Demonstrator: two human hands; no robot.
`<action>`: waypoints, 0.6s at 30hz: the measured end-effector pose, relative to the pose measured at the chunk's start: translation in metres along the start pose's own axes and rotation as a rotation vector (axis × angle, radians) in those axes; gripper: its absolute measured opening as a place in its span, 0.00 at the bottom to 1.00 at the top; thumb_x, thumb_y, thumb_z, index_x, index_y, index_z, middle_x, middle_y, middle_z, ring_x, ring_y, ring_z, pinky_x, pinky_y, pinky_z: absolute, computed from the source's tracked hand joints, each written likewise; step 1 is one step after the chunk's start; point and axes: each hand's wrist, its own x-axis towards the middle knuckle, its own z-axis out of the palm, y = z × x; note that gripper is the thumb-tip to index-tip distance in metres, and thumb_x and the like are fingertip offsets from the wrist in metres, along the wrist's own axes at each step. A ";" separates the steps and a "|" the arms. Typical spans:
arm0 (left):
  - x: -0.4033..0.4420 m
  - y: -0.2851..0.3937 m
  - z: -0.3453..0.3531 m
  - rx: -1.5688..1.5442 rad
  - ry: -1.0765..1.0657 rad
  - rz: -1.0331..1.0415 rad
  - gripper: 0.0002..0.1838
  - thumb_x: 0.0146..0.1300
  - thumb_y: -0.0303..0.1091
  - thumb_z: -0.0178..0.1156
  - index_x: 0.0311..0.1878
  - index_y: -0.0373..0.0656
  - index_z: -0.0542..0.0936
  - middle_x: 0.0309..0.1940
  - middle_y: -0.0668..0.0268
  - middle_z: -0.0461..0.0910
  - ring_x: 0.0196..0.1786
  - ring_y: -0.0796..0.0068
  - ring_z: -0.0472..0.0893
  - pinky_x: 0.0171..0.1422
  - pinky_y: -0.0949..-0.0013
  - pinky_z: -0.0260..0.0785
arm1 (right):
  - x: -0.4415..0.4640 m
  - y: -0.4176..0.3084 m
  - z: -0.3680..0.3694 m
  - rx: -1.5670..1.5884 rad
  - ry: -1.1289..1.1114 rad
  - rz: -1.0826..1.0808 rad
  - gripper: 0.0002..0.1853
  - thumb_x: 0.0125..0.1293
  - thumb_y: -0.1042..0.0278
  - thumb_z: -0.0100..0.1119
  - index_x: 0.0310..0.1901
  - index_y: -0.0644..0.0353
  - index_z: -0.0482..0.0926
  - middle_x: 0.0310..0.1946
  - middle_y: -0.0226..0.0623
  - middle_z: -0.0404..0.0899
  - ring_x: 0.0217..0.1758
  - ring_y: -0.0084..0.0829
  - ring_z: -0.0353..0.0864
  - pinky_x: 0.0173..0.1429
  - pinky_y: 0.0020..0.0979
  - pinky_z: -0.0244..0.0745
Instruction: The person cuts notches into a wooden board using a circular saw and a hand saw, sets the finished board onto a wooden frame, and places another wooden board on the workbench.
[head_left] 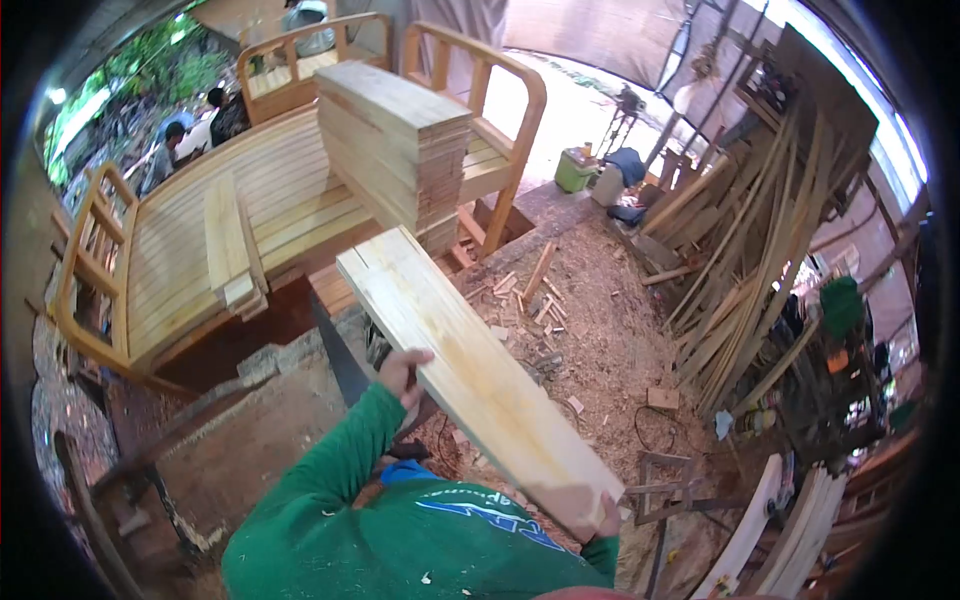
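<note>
Across my front I hold pale wooden planks [480,370], pressed together lengthwise and slanting from upper left to lower right. My left hand [403,376] is closed around their left edge, thumb on top. At the lower right end, my right hand [604,515] grips the planks, its fingers partly hidden. Just past the far end of the planks rises a tall, neat stack of similar boards [390,150]. It stands on a slatted wooden bench [290,190] with curved armrests. Left of my left hand, a dark flat blade-like piece [338,350] points upward.
Wood shavings and offcuts [560,310] cover the floor. Long timber strips [750,270] lean at the right. Two loose planks [230,240] lie on the bench. A worn workbench top [280,430] is at my left. Other people [175,145] are beyond the bench.
</note>
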 end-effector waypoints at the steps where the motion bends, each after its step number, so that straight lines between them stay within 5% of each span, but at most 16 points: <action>1: -0.024 -0.013 -0.006 -0.002 -0.051 -0.030 0.33 0.58 0.20 0.63 0.70 0.29 0.72 0.55 0.49 0.85 0.58 0.58 0.87 0.69 0.54 0.79 | -0.009 -0.003 -0.003 0.012 0.007 0.017 0.34 0.78 0.47 0.56 0.75 0.65 0.68 0.69 0.48 0.77 0.69 0.51 0.79 0.72 0.52 0.76; 6: -0.075 -0.063 -0.068 -0.071 0.039 -0.198 0.29 0.62 0.27 0.63 0.68 0.30 0.74 0.60 0.48 0.83 0.62 0.55 0.85 0.70 0.52 0.79 | -0.016 0.016 -0.038 0.164 0.104 0.181 0.36 0.75 0.43 0.64 0.71 0.66 0.73 0.63 0.44 0.82 0.62 0.46 0.84 0.65 0.47 0.82; 10: -0.118 -0.097 -0.112 -0.171 0.358 -0.213 0.28 0.69 0.38 0.62 0.69 0.33 0.73 0.62 0.49 0.82 0.66 0.53 0.83 0.74 0.45 0.75 | 0.047 0.024 -0.077 -0.304 0.183 0.080 0.41 0.70 0.41 0.71 0.70 0.71 0.74 0.62 0.45 0.82 0.60 0.39 0.84 0.63 0.40 0.82; 12: -0.141 -0.105 -0.129 -0.150 0.491 -0.173 0.29 0.71 0.42 0.63 0.70 0.37 0.73 0.63 0.50 0.82 0.66 0.52 0.82 0.74 0.45 0.74 | 0.063 0.015 -0.047 -0.317 0.161 -0.009 0.37 0.71 0.44 0.71 0.66 0.71 0.77 0.59 0.45 0.83 0.58 0.35 0.83 0.64 0.37 0.80; 18: -0.226 -0.155 -0.241 -0.288 0.705 -0.055 0.32 0.73 0.55 0.63 0.71 0.43 0.74 0.66 0.54 0.81 0.67 0.53 0.81 0.73 0.45 0.74 | 0.041 -0.021 0.077 -0.848 0.002 0.025 0.46 0.63 0.33 0.73 0.63 0.74 0.79 0.58 0.51 0.84 0.62 0.43 0.82 0.74 0.43 0.69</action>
